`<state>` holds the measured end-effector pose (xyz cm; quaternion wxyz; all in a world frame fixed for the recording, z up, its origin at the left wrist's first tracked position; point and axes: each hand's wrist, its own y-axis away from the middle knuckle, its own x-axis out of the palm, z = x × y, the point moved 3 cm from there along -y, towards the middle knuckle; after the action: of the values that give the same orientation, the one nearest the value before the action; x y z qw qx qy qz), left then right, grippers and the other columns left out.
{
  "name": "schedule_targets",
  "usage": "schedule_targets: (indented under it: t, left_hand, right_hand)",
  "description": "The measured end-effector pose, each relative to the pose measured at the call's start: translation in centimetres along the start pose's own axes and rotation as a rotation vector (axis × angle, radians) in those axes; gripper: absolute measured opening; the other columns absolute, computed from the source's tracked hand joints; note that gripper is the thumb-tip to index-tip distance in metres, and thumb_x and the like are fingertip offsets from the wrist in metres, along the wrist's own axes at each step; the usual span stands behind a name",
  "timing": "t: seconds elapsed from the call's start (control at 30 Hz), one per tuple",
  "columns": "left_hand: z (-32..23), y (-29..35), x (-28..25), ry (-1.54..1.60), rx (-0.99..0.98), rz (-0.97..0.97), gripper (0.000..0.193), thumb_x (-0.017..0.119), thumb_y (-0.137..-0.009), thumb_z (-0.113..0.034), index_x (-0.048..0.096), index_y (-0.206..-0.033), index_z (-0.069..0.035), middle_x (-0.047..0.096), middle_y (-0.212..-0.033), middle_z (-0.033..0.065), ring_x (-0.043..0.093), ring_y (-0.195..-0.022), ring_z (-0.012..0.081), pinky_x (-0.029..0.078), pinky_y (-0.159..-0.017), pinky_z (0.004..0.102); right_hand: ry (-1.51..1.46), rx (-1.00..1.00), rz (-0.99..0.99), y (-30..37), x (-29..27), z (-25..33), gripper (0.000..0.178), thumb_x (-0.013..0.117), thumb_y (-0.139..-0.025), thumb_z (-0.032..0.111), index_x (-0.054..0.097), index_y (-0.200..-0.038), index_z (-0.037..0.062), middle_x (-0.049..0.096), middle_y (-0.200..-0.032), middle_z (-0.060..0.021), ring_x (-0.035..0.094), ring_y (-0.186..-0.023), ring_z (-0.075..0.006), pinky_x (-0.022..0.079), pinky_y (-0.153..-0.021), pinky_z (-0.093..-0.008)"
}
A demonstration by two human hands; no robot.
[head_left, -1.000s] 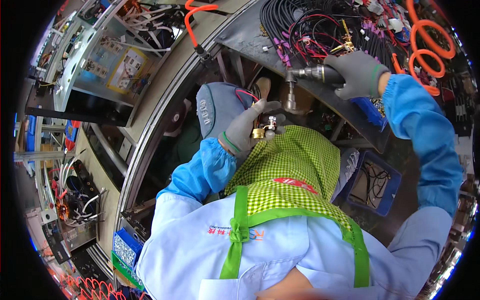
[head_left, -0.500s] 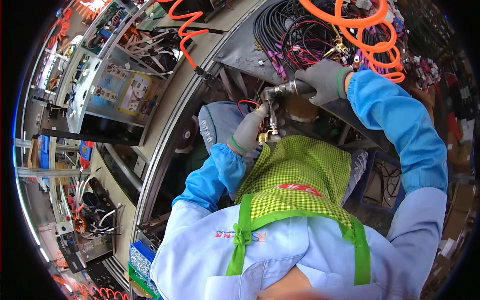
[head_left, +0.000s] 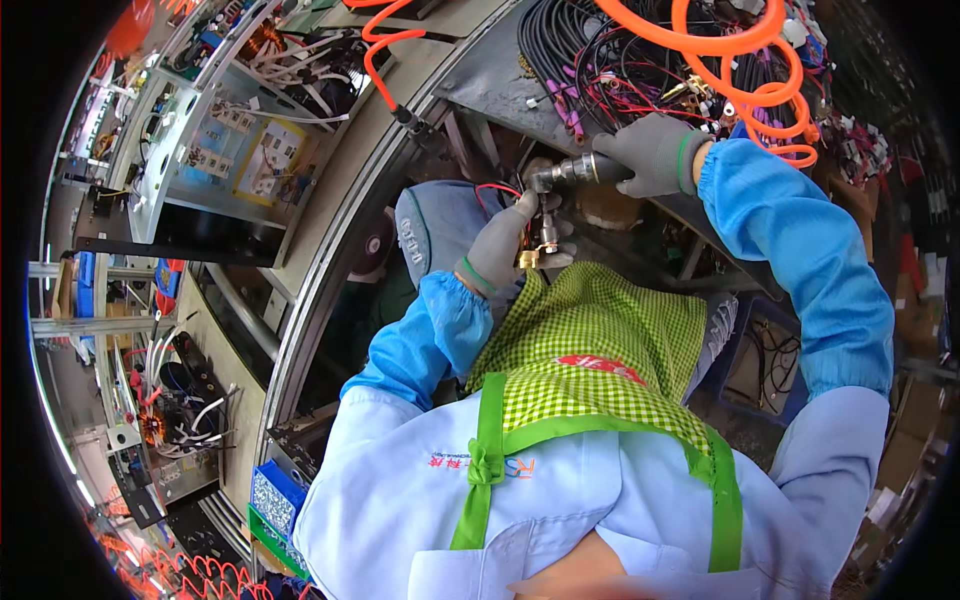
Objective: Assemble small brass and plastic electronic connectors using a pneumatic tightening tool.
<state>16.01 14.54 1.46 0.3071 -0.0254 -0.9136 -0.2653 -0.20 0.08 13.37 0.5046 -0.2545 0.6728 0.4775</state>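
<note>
A right-angle power wrench (head_left: pixel 572 172) with a dark body and a metal head points left across my lap. My grey-gloved right hand (head_left: pixel 655 157) is closed around its rear end. From its head a metal socket (head_left: pixel 548 232) points down toward a small brass fitting (head_left: pixel 529 259). My grey-gloved left hand (head_left: pixel 496 250) is closed on this fitting, with its thumb along the near side and fingertips showing beyond. A thin red wire (head_left: pixel 497 187) loops beside the left thumb. Whether the socket fully seats on the fitting is hard to make out.
Bundles of black cables (head_left: pixel 560 50) with purple ends lie on the grey bench (head_left: pixel 490 85) ahead. An orange coiled hose (head_left: pixel 740 45) hangs over them. At left, a metal-framed workbench (head_left: pixel 330 255) holds an open equipment chassis (head_left: pixel 225 165). A blue bin (head_left: pixel 765 365) with cables stands at right.
Both hands keep their hold on the wrench and the brass fitting. The fitting and socket have shifted and tilted slightly; the whole view has moved a little.
</note>
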Motion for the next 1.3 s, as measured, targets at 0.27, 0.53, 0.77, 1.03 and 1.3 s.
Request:
schedule_targets:
  t: [0.27, 0.53, 0.77, 1.03, 1.3]
  left_hand:
    - [0.1, 0.1, -0.1, -0.009, -0.004, 0.007, 0.05, 0.04, -0.099, -0.048, 0.05, -0.129, -0.009, 0.062, -0.109, 0.0201, 0.067, -0.088, 0.0365, 0.059, -0.077, 0.0453]
    - [0.0, 0.5, -0.3, 0.028, 0.035, 0.005, 0.05, 0.043, -0.099, -0.046, 0.049, -0.13, -0.007, 0.062, -0.111, 0.0171, 0.066, -0.091, 0.0325, 0.059, -0.078, 0.0458]
    - [0.5, 0.5, 0.0, 0.086, 0.035, 0.003, 0.047, 0.045, -0.099, -0.043, 0.05, -0.131, -0.008, 0.061, -0.11, 0.0061, 0.062, -0.101, 0.0244, 0.059, -0.079, 0.0441]
    - [0.8, 0.7, 0.3, 0.1, 0.068, -0.014, 0.044, 0.044, -0.1, -0.039, 0.05, -0.132, -0.01, 0.059, -0.112, 0.0066, 0.061, -0.097, 0.0228, 0.06, -0.076, 0.0435]
    - [0.6, 0.0, 0.3, 0.083, 0.079, -0.052, 0.044, 0.044, -0.1, -0.041, 0.049, -0.127, -0.007, 0.059, -0.11, 0.0096, 0.062, -0.099, 0.0263, 0.059, -0.077, 0.0469]
  right_hand:
    - [-0.172, -0.126, -0.274, -0.8, 4.1, -2.0, 0.052, 0.07, -0.074, 0.025, 0.051, -0.12, 0.0109, 0.065, -0.091, -0.0168, 0.064, -0.083, -0.0364, 0.051, -0.074, -0.0468]
    - [-0.033, -0.085, -0.174, -0.4, 1.1, -0.4, 0.049, 0.071, -0.074, 0.031, 0.051, -0.113, 0.0092, 0.065, -0.083, -0.0161, 0.065, -0.078, -0.0368, 0.05, -0.071, -0.0481]
    - [-0.115, -0.161, -0.235, -0.4, 1.9, -0.2, 0.047, 0.071, -0.074, 0.026, 0.051, -0.112, 0.0072, 0.061, -0.098, -0.02, 0.063, -0.087, -0.0357, 0.05, -0.072, -0.0469]
    - [-0.021, -0.068, -0.045, -0.8, 1.4, -0.2, 0.05, 0.07, -0.074, 0.036, 0.051, -0.112, 0.009, 0.064, -0.082, -0.0165, 0.065, -0.079, -0.0361, 0.051, -0.071, -0.0466]
    - [-0.061, -0.149, -0.137, -1.7, 2.2, -1.2, 0.044, 0.068, -0.073, 0.027, 0.054, -0.11, 0.008, 0.065, -0.085, -0.0154, 0.065, -0.081, -0.0358, 0.05, -0.071, -0.0483]
